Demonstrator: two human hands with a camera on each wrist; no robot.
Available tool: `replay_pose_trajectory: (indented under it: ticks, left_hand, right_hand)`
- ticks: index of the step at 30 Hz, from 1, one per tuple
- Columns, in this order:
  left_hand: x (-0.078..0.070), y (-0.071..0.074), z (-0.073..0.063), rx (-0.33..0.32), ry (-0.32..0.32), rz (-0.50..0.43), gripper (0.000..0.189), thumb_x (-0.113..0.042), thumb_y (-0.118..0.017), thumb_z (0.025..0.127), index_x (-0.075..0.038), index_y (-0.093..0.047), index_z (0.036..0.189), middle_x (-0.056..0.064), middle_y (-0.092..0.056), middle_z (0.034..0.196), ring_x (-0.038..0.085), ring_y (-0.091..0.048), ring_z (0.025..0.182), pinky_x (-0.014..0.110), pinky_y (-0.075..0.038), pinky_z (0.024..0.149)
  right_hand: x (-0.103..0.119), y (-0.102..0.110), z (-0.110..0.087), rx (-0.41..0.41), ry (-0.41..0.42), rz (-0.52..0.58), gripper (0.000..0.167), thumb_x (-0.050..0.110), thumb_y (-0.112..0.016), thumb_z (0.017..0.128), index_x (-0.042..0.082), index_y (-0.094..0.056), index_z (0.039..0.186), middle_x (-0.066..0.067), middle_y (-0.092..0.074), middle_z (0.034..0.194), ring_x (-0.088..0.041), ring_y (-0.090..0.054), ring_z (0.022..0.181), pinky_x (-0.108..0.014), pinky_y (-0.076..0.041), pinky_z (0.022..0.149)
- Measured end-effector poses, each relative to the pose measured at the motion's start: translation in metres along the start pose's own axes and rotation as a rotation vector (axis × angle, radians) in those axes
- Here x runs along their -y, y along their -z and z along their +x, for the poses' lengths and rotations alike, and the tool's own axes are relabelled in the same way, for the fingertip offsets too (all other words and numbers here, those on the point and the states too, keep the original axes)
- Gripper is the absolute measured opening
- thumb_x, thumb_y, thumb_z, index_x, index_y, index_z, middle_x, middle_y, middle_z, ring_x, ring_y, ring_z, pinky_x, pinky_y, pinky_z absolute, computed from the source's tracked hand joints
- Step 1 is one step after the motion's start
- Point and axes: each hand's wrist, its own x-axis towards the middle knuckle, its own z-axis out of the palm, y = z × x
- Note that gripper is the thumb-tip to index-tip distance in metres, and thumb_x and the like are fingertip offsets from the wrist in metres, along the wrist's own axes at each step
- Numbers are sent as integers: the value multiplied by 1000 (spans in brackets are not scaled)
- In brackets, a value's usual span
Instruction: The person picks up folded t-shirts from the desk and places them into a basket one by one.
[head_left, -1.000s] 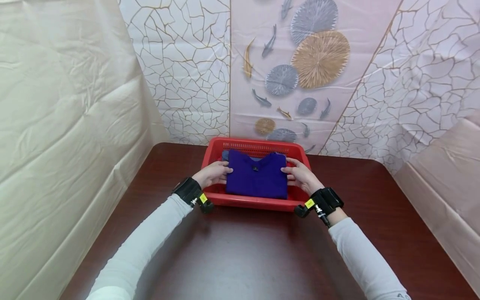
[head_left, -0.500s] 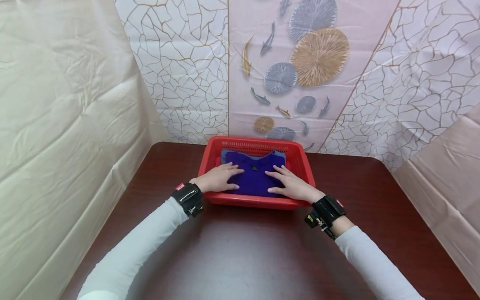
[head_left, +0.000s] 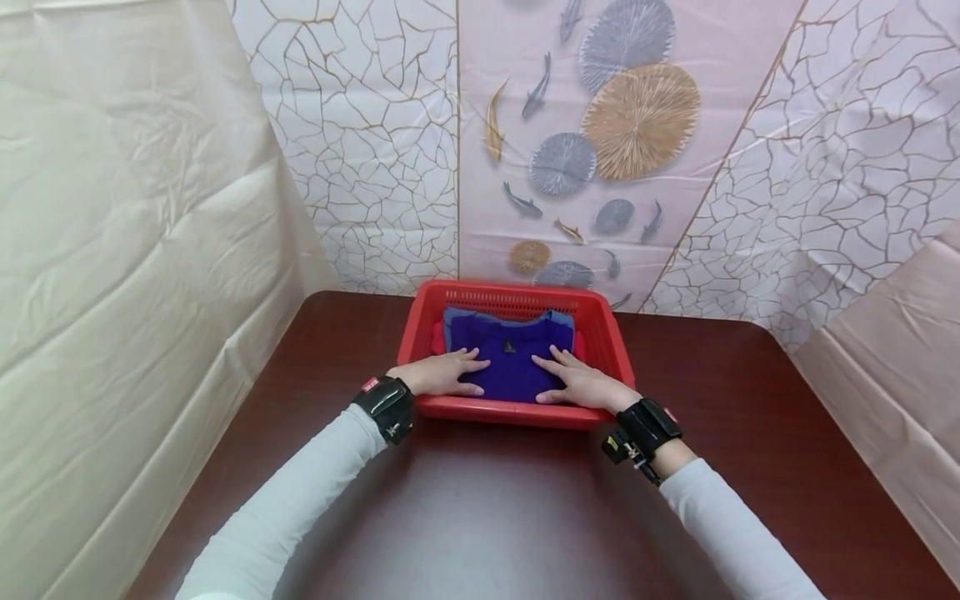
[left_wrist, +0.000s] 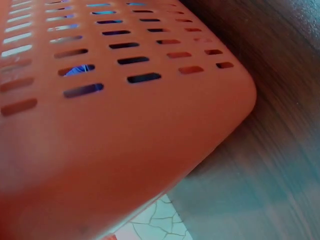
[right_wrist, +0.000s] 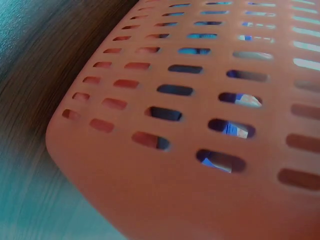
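Observation:
A folded purple-blue V-neck shirt (head_left: 510,371) lies flat in a red plastic basket (head_left: 517,412), on top of a lighter blue garment (head_left: 557,317). On the shirt's left part rests my left hand (head_left: 444,372), palm down with fingers spread. My right hand (head_left: 585,383) lies the same way on its right part. Neither hand curls round anything. The wrist views show the slotted basket wall (left_wrist: 125,115) up close, with bits of blue cloth (right_wrist: 235,129) behind the slots; both hands are out of sight there.
The basket stands on a dark red-brown table (head_left: 480,508), near its far edge. A patterned backdrop (head_left: 525,167) rises behind it. Pale cloth (head_left: 150,275) hangs along the left side, and more cloth (head_left: 892,367) borders the right.
One second ago my hands held the shirt by its sides, higher in the basket. They released it, moved inward onto its top, and the shirt now lies lower and flat.

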Motion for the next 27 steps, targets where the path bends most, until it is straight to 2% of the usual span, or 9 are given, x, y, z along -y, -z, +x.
replay_pose_trajectory:
  ticks: [4, 7, 10, 13, 15, 17, 20, 23, 27]
  left_hand:
    - [4, 3, 0, -76, -40, 5, 59, -37, -62, 101, -13, -46, 153, 14, -33, 162, 30, -27, 152, 50, -27, 121]
    - [1, 8, -5, -187, -53, 18, 45, -29, -65, 100, -11, -61, 141, 12, -56, 147, 27, -49, 139, 47, -40, 114]
    - [-10, 10, -16, -335, -33, 42, 27, -23, -66, 100, -14, -73, 124, 5, -73, 121, 21, -67, 115, 41, -54, 98]
    - [-27, 6, -30, -521, -10, 74, 17, -24, -64, 101, -17, -76, 110, -2, -75, 99, 15, -71, 92, 37, -59, 79]
    - [-41, 0, -42, -641, -16, 115, 17, -26, -62, 102, -16, -76, 106, -3, -74, 92, 14, -70, 84, 36, -59, 71]
    - [-56, -11, -57, -744, -40, 144, 19, -25, -59, 104, -14, -74, 108, -1, -74, 93, 16, -71, 85, 36, -59, 72]
    - [-74, -34, -84, -832, -80, 193, 25, -21, -58, 104, -9, -71, 122, 7, -74, 113, 24, -70, 105, 43, -57, 89]
    - [-84, -64, -110, -851, -64, 231, 42, -24, -61, 102, -8, -59, 140, 10, -61, 141, 30, -54, 133, 55, -43, 108]
    - [-86, -104, -133, -847, 52, 279, 71, -37, -69, 95, -14, -40, 156, 7, -37, 162, 32, -31, 150, 71, -28, 111]
  right_hand:
    - [2, 3, 1, -65, 3, 2, 76, 38, -69, 95, 8, -37, 157, -27, -22, 163, -47, -17, 151, -67, -27, 114]
    - [4, 5, -4, -183, -2, 12, 62, 29, -73, 94, 8, -52, 148, -25, -43, 154, -44, -43, 139, -61, -41, 108]
    - [8, 6, -16, -370, -1, 17, 42, 20, -73, 94, 9, -66, 133, -19, -64, 134, -33, -65, 106, -45, -54, 84]
    - [18, 2, -32, -587, 24, 28, 25, 19, -72, 96, 10, -75, 119, -10, -75, 113, -22, -65, 79, -32, -48, 63]
    - [27, -4, -45, -707, 56, 19, 20, 20, -71, 96, 11, -78, 113, -7, -77, 105, -19, -69, 76, -31, -48, 59]
    - [40, -13, -61, -773, 89, 1, 20, 21, -71, 97, 11, -78, 113, -6, -77, 105, -20, -73, 84, -34, -56, 64]
    - [59, -36, -84, -803, 145, -40, 29, 22, -71, 96, 10, -74, 123, -8, -73, 120, -26, -70, 110, -46, -59, 81]
    - [74, -63, -105, -787, 191, -102, 50, 26, -74, 93, 9, -62, 139, -8, -58, 145, -30, -51, 137, -49, -48, 103]
    - [83, -94, -123, -772, 202, -159, 73, 46, -68, 94, 12, -43, 154, -9, -33, 163, -37, -23, 152, -58, -26, 118]
